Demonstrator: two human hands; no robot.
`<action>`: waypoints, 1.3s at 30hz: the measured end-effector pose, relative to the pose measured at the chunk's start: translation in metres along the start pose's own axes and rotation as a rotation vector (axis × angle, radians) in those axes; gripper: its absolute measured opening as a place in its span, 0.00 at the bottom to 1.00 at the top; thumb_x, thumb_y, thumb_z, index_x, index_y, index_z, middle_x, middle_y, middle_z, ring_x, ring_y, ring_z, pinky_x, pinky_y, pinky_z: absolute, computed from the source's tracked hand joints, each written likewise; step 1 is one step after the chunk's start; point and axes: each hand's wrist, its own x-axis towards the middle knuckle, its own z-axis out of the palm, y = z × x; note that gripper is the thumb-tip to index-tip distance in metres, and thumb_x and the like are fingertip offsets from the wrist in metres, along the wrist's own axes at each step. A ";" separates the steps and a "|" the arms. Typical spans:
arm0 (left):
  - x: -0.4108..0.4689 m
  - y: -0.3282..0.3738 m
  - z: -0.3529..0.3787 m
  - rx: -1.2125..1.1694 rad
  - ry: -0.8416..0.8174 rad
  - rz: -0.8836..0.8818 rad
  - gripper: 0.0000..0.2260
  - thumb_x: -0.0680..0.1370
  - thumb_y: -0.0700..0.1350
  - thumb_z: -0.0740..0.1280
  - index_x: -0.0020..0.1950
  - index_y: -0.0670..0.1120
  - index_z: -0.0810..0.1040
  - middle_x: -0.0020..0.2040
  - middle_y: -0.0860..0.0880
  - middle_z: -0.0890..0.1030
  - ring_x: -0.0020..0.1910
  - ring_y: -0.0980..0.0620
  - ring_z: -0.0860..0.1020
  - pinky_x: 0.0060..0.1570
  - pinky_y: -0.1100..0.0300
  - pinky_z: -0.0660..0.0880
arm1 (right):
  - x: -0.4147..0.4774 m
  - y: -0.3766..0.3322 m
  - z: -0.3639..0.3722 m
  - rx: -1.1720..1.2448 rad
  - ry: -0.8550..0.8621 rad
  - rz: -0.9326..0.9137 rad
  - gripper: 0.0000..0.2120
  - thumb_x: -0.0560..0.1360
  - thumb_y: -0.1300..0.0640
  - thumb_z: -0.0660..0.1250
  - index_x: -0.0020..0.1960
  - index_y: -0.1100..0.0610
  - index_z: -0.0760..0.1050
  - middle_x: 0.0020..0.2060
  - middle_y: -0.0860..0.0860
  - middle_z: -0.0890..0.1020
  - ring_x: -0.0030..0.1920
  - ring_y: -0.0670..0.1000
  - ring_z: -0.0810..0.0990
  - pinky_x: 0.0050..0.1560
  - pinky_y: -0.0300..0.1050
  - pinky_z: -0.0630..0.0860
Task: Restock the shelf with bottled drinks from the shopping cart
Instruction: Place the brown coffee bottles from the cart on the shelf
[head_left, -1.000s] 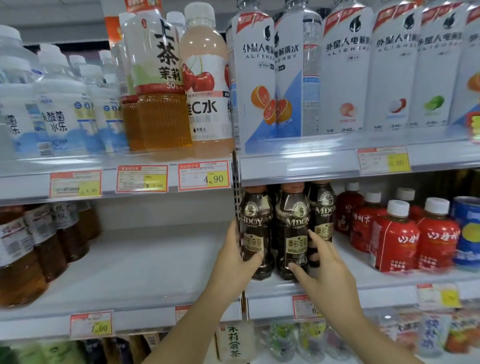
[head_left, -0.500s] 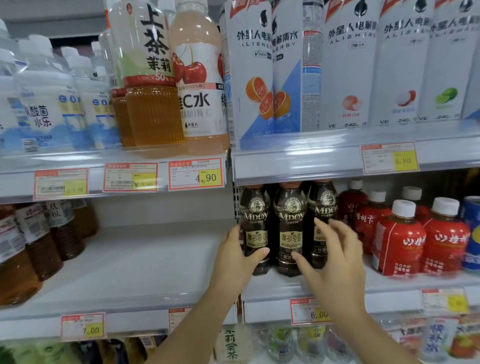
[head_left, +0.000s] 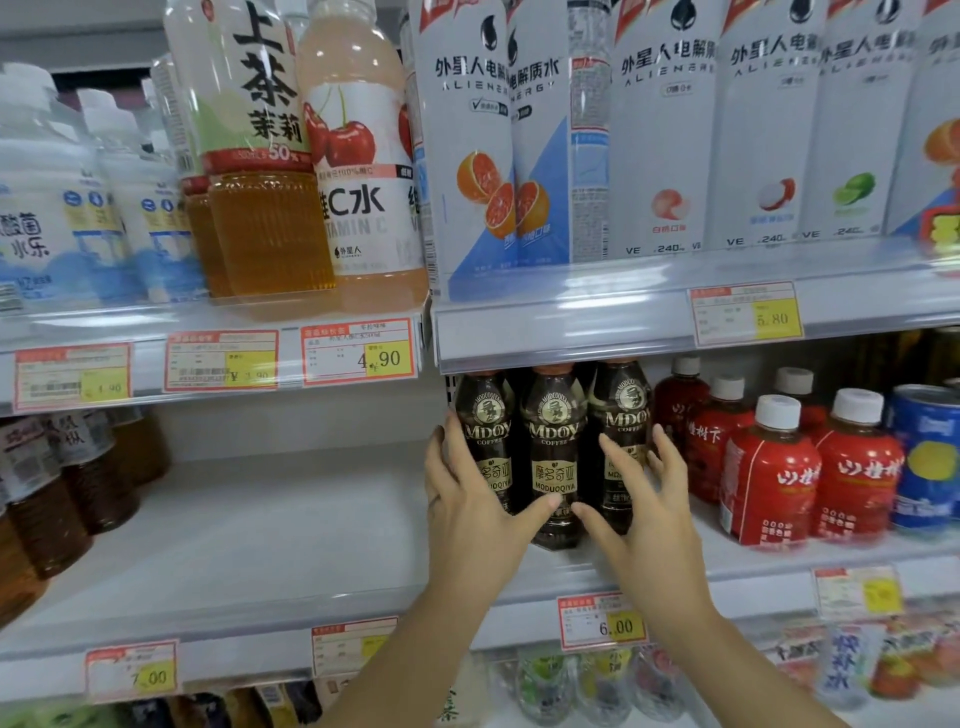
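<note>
Both of your hands are up at the middle shelf (head_left: 769, 564), on three dark coffee bottles that stand upright side by side, touching each other. Your left hand (head_left: 467, 499) lies against the left coffee bottle (head_left: 485, 431). Its fingers (head_left: 441, 447) point straight up along that bottle's left side, and its thumb reaches across to the low front of the middle coffee bottle (head_left: 553, 452). The hand is not closed in a grip; it presses flat. Your right hand (head_left: 649, 504) is spread wide too. Its fingers rest on the front and right side of the right coffee bottle (head_left: 621, 421), and its thumb points at the bottom of the middle one, close to your left thumb. So the three bottles sit between your two loose hands, near the front edge of the shelf, tops just under the shelf above. A price tag (head_left: 602, 621) reading 6.00 hangs on the shelf edge below them. Just to the right stand red bottles (head_left: 769, 467) with white caps, and past those a blue can (head_left: 927, 457). On the shelf above stand tall white bottles (head_left: 665, 130) with fruit pictures.
</note>
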 end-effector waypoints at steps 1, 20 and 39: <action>0.000 0.005 0.004 0.020 0.013 -0.011 0.56 0.63 0.64 0.73 0.74 0.56 0.33 0.74 0.51 0.46 0.72 0.43 0.58 0.67 0.46 0.66 | 0.001 0.000 -0.003 0.043 0.016 -0.002 0.35 0.70 0.54 0.72 0.69 0.37 0.58 0.75 0.51 0.53 0.73 0.49 0.60 0.58 0.47 0.71; -0.004 0.006 0.003 -0.174 -0.015 -0.107 0.54 0.66 0.53 0.77 0.74 0.58 0.36 0.74 0.49 0.55 0.70 0.47 0.65 0.63 0.52 0.68 | 0.005 -0.009 -0.016 0.017 0.071 -0.187 0.31 0.72 0.59 0.69 0.72 0.53 0.61 0.66 0.51 0.70 0.66 0.45 0.67 0.65 0.37 0.65; -0.002 0.000 -0.020 -0.202 -0.123 -0.130 0.35 0.74 0.33 0.66 0.75 0.53 0.54 0.66 0.48 0.74 0.63 0.49 0.74 0.63 0.47 0.71 | 0.001 -0.025 -0.002 0.032 -0.014 -0.170 0.30 0.74 0.63 0.66 0.73 0.51 0.60 0.70 0.49 0.66 0.68 0.48 0.67 0.64 0.38 0.68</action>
